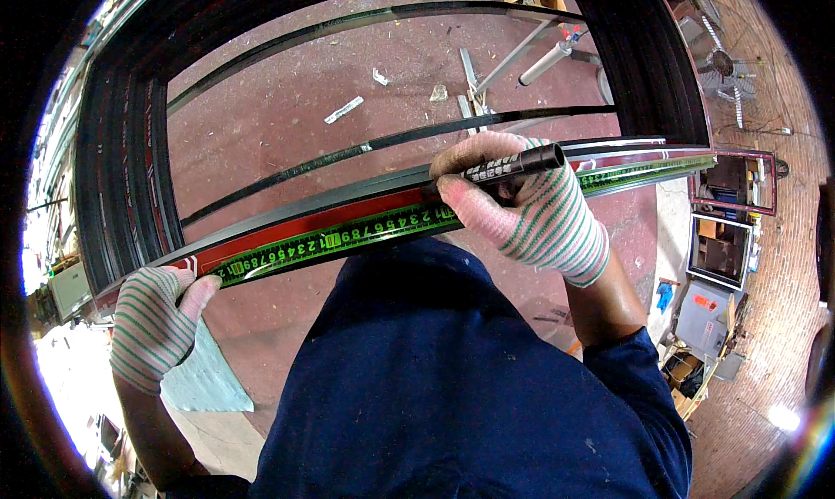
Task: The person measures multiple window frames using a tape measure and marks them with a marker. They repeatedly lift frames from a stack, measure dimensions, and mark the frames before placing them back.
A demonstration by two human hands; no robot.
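A green tape measure (348,235) is stretched along the near rail of a dark metal frame (129,160), over a red strip (300,214) on that rail. My left hand (156,321), in a pink and green striped knit glove, pinches the tape's left end against the rail. In the same kind of glove, my right hand (535,207) grips a black marker pen (513,165) near the middle of the rail. The pen slants, its thick end up to the right and its lower end at the rail by my fingertips. The tape runs on beyond this hand to the right.
Two dark crossbars (383,142) span the frame's opening. Through it, the reddish floor (261,90) shows scraps and a white tube (550,62). A fan (720,62), a grey box (703,316) and small framed panels (722,251) stand at the right. Pale blue-green sheet (209,373) lies lower left.
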